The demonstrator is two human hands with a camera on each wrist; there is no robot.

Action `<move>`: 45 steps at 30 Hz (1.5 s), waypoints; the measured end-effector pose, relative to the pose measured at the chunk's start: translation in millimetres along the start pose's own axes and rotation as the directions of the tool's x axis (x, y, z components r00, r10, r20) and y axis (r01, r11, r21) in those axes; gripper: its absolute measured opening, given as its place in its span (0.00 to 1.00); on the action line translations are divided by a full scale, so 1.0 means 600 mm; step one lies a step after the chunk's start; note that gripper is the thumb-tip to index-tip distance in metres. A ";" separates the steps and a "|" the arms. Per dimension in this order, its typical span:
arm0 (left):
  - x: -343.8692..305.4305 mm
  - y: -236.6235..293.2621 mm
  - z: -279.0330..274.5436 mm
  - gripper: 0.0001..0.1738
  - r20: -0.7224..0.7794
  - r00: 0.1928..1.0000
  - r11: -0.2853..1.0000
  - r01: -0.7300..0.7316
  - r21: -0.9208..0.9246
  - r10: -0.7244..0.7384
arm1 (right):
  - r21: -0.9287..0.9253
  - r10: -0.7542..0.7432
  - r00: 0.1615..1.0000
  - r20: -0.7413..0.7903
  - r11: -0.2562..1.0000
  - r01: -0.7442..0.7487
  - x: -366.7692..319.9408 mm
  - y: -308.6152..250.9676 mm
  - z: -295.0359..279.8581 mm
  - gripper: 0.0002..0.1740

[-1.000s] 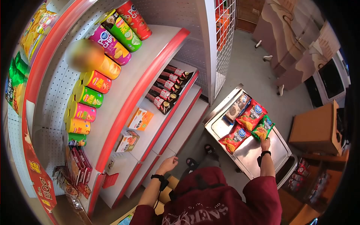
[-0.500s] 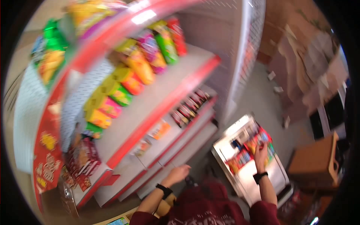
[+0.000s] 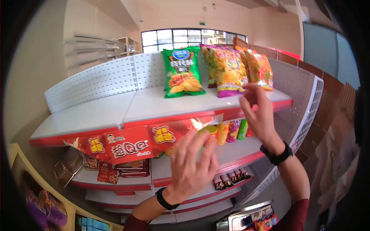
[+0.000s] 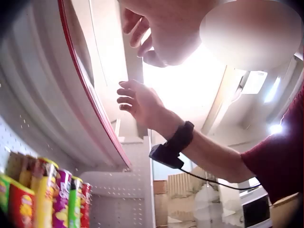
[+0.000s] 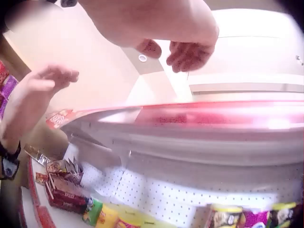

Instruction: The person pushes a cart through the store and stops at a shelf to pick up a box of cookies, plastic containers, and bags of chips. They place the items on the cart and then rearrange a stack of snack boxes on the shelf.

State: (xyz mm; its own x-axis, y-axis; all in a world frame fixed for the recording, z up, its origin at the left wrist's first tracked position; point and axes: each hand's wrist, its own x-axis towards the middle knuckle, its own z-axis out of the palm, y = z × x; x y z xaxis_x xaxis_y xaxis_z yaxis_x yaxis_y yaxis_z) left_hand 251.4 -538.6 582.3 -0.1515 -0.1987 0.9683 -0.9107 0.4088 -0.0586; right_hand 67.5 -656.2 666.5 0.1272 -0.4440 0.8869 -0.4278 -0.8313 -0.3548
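Note:
Both hands are raised before the top shelf's front edge. The left hand (image 3: 192, 163), fingers spread and relaxed, holds nothing and is nearest to the red banner (image 3: 129, 144). The right hand (image 3: 259, 113), fingers loosely bent, is empty just in front of a yellow-and-purple chip bag (image 3: 230, 73); whether a fingertip touches it cannot be told. A green chip bag (image 3: 184, 73) stands upright to its left, and an orange bag (image 3: 260, 70) to its right. In the left wrist view the right hand (image 4: 142, 104) appears empty, as does the left hand (image 5: 35, 99) in the right wrist view.
The top shelf (image 3: 88, 115) has a red front edge. Chip canisters (image 3: 222, 134) and maroon boxes (image 3: 133, 168) stand on the shelf below. A metal cart (image 3: 241, 221) with snack bags is at the lower right. A white mesh side panel (image 3: 314, 100) borders the shelf's right end.
The view has swung up from the cart to the top shelf. The right hand has left the bags on the cart and risen to the top shelf's edge; the left hand has also risen.

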 end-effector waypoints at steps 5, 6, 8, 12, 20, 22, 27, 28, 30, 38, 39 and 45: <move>0.034 -0.079 -0.033 0.21 0.020 0.988 0.967 0.148 0.206 -0.156 | -0.230 0.172 0.890 0.422 0.970 -0.078 0.160 -0.020 0.097 0.46; 0.031 -0.089 -0.041 0.21 0.038 0.986 0.968 0.152 0.199 -0.163 | -0.326 0.224 0.859 0.459 0.943 -0.072 0.179 -0.018 0.119 0.50; 0.025 -0.105 -0.058 0.21 0.043 0.986 0.968 0.148 0.203 -0.160 | -0.437 0.207 0.889 0.409 0.899 -0.008 0.191 -0.017 0.160 0.51; 0.008 -0.136 -0.082 0.18 0.059 0.988 0.981 0.132 0.144 -0.142 | -0.340 0.334 0.652 0.681 0.932 -0.123 0.215 -0.034 0.161 0.46; -0.004 -0.148 -0.110 0.17 0.057 0.985 0.985 0.156 0.076 -0.161 | -0.364 0.396 0.588 0.705 0.914 -0.179 0.230 -0.029 0.157 0.40; 0.007 -0.152 -0.121 0.16 0.086 0.985 0.989 0.151 -0.006 -0.150 | -0.462 0.450 0.538 0.713 0.878 -0.124 0.247 -0.022 0.160 0.39; 0.084 -0.171 -0.153 0.13 0.082 0.995 0.998 0.065 0.012 -0.066 | -0.515 0.526 0.566 0.634 0.834 -0.198 0.279 -0.041 0.168 0.44; 0.099 -0.182 -0.155 0.13 0.114 0.993 0.998 0.036 0.056 -0.042 | -0.496 0.534 0.584 0.612 0.834 -0.242 0.283 -0.035 0.173 0.47; 0.120 -0.208 -0.156 0.15 0.201 0.979 0.988 0.005 0.157 -0.037 | -0.502 0.598 0.537 0.595 0.798 -0.333 0.293 -0.048 0.176 0.54; 0.109 -0.221 -0.174 0.18 0.537 0.821 0.948 0.016 0.317 -0.193 | -0.387 0.535 0.549 0.642 0.844 -0.370 0.289 -0.003 0.220 0.45; 0.105 -0.220 -0.174 0.18 0.540 0.825 0.946 -0.020 0.324 -0.167 | -0.379 0.537 0.548 0.641 0.843 -0.382 0.289 -0.001 0.220 0.43; 0.096 -0.224 -0.162 0.19 0.507 0.844 0.960 0.034 0.277 -0.176 | -0.230 0.468 0.615 0.635 0.874 -0.428 0.262 -0.037 0.188 0.37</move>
State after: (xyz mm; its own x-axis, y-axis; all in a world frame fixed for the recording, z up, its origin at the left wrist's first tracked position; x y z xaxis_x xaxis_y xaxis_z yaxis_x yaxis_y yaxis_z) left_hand 402.4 -518.1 669.4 -0.1619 -0.6914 0.7041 -0.9862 0.1388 -0.0905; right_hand 198.0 -745.5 780.3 0.4464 -0.8741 0.1914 -0.6338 -0.4599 -0.6219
